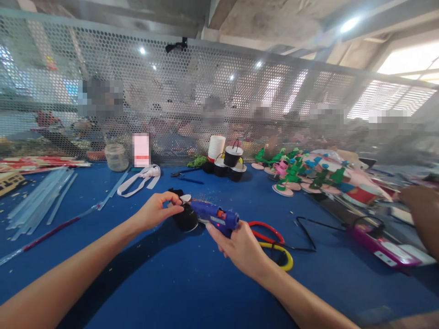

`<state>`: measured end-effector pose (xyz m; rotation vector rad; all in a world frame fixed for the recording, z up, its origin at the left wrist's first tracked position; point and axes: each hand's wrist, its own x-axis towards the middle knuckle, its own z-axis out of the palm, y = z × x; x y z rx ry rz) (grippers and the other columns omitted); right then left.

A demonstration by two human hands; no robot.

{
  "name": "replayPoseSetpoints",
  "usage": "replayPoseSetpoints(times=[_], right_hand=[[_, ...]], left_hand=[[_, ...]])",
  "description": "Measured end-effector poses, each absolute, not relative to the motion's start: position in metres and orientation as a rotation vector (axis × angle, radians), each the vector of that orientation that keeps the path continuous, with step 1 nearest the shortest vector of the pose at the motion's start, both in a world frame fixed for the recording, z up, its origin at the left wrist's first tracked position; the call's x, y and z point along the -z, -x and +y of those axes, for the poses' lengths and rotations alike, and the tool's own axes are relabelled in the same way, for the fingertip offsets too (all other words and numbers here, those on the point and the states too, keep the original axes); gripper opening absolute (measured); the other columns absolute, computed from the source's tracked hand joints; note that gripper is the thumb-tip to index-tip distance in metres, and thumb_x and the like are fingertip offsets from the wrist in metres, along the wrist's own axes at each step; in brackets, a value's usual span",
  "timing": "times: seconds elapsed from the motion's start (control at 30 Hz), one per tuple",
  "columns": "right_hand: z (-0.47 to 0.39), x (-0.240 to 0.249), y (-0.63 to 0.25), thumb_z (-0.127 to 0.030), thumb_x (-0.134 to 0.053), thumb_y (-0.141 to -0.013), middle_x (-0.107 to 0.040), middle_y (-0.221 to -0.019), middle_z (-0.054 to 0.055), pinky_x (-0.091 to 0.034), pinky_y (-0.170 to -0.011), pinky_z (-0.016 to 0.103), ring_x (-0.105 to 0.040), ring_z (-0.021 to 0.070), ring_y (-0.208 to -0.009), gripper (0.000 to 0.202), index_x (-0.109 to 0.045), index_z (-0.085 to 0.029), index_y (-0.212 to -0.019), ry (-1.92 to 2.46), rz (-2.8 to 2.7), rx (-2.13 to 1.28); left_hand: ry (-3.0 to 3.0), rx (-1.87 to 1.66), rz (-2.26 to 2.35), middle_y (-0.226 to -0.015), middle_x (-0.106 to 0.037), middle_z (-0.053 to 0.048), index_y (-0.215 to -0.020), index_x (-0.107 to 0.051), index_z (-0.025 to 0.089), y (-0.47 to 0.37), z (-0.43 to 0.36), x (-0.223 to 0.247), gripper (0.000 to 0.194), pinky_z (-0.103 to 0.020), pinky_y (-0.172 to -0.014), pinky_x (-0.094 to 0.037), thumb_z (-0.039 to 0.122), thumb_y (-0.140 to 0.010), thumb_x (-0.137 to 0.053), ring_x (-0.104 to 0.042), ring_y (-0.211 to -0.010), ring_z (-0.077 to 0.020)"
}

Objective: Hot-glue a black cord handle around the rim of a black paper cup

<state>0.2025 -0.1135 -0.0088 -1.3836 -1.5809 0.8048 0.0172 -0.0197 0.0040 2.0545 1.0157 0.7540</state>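
My left hand (159,208) is closed, its thumb and fingers pinching the rim of a small black cup (187,220). The cup sits tilted on the blue table, and some white shows at its mouth. From the right, my right hand (238,249) grips a blue hot glue gun (217,214), on which a small red light glows. The gun's nozzle end points left at the cup's rim. Whether the tip touches the cup, I cannot tell. Fine glue strands show above the gun. Part of the cup's top is hidden behind my left fingers.
Clear glue sticks (41,196) lie left, near a white ribbon (140,178) and jar (116,157). Small black buckets (233,156) and green figures (295,173) stand behind. Red-and-yellow handles (290,260), a purple power strip (384,246) and another person's arm (420,214) are right.
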Motion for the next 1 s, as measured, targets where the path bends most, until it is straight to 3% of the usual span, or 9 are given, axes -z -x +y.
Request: replayPoseSetpoints(times=[0.73,1.0], right_hand=[[-0.1116,0.0095,-0.2073,-0.037,-0.051,-0.072,-0.042,-0.037,-0.005,-0.035,-0.031,0.022,-0.04,0.0097,-0.03,0.02,-0.054,-0.018,-0.069,1.435,-1.547,-0.833],[-0.1119,0.011,-0.2058,-0.039,-0.05,-0.072,-0.044,-0.037,-0.005,-0.037,-0.031,0.022,-0.042,0.0101,-0.031,0.022,-0.053,-0.017,-0.067,1.447,-1.58,-0.814]], left_hand=[[-2.128,-0.724,0.983,-0.079,-0.061,-0.004,-0.066,-0.052,0.017,-0.0138,-0.0164,-0.0015,0.013,-0.029,-0.075,-0.038,0.029,-0.072,-0.051,-0.053,-0.077,-0.0167],[-2.135,-0.703,0.921,-0.094,-0.062,-0.006,-0.068,-0.049,0.017,-0.0123,-0.0165,-0.0027,0.011,-0.033,-0.085,-0.036,0.027,-0.073,-0.05,-0.054,-0.094,-0.02]])
